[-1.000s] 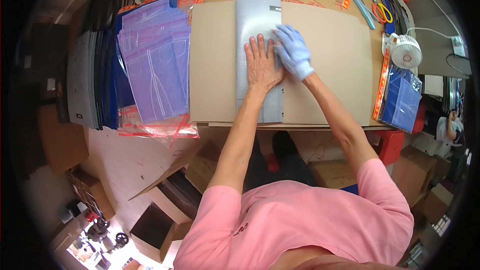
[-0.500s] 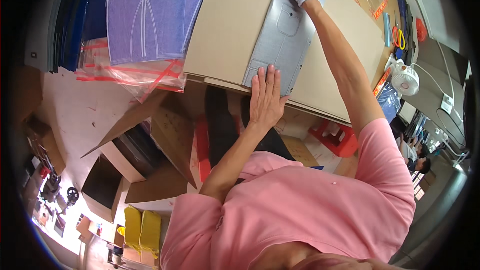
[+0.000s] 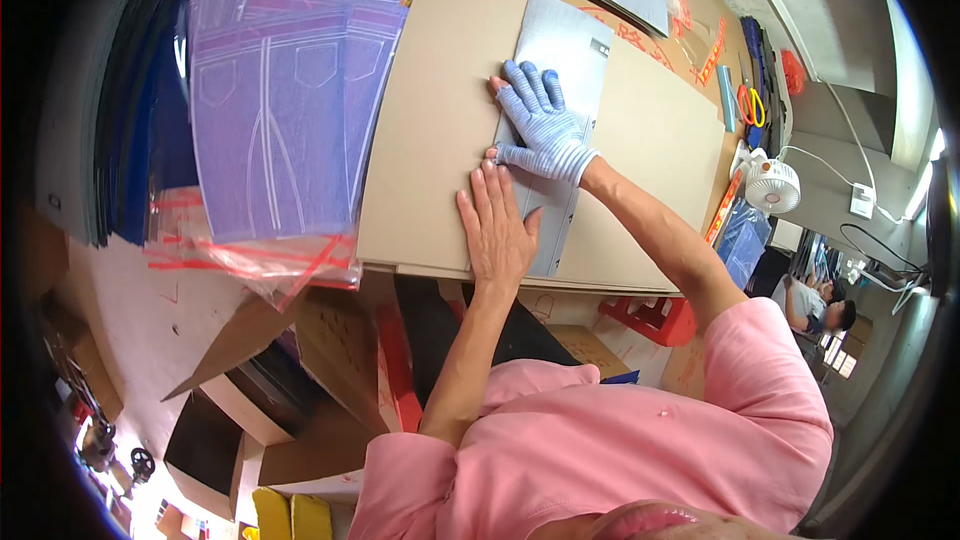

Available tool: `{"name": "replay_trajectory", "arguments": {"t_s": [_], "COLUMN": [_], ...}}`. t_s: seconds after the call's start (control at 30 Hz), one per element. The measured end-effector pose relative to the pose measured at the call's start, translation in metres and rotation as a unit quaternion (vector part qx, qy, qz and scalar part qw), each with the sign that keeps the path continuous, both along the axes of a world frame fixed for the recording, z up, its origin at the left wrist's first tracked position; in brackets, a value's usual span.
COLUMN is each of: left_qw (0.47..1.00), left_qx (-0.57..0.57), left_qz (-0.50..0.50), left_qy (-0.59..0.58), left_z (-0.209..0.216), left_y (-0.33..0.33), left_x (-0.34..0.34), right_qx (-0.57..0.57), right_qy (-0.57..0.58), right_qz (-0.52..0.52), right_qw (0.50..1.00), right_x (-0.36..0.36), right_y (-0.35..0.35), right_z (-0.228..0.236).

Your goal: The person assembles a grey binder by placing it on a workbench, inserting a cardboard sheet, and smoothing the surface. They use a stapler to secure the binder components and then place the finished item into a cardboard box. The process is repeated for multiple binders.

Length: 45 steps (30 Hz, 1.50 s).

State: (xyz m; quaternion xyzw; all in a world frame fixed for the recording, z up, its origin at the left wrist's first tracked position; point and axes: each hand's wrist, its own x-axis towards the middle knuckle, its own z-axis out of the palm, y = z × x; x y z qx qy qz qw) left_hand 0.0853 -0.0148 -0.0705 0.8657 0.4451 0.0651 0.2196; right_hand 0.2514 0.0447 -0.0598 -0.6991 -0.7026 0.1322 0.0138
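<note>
Where the grey folded piece [image 3: 562,32] lies on cardboard [image 3: 650,165], upper centre of frame, I rest the gloved right hand [image 3: 547,130] and left hand [image 3: 499,232] flat, fingers extended, gripping nothing, probably steadying its edge.

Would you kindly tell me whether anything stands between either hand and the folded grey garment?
Nothing visible blocks either hand. The bare left hand rests at the lower left edge of the folded grey garment; the right hand lies spread over its middle, with only a striped glove between.
</note>
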Motion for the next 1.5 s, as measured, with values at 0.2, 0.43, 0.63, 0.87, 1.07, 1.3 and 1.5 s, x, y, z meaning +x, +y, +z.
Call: {"name": "replay_trajectory", "arguments": {"t_s": [0.2,0.43,0.63,0.87,1.07,1.3,1.5], "left_qw": [1.0,0.978,0.815,0.924,0.957,0.974,0.98], "left_qx": [0.003,-0.108,-0.283,-0.092,0.091,0.121,0.131], "left_qz": [-0.006,-0.028,0.089,-0.006,-0.185,-0.165,-0.138], "left_qy": [-0.002,-0.177,-0.498,-0.371,-0.204,-0.097,-0.057], "left_z": [-0.005,0.002,0.013,0.026,0.012,-0.019,-0.006], "left_y": [-0.003,0.012,0.023,0.103,0.133,0.167,0.166], "left_x": [-0.001,-0.026,-0.084,-0.046,0.103,0.167,0.171], "right_qx": [0.068,0.136,0.058,0.033,0.05,0.205,0.171], "right_qy": [-0.085,0.011,-0.09,-0.003,0.174,0.238,0.08], "right_qz": [-0.087,-0.157,-0.18,-0.029,-0.059,-0.336,-0.323], "right_qw": [0.99,0.978,0.978,0.999,0.982,0.888,0.927], "right_x": [0.066,0.1,0.044,-0.127,-0.152,-0.027,0.05], "right_y": [0.072,0.114,0.057,-0.102,-0.155,-0.228,-0.229], "right_z": [-0.012,-0.018,-0.012,0.011,0.017,0.023,0.021]}}
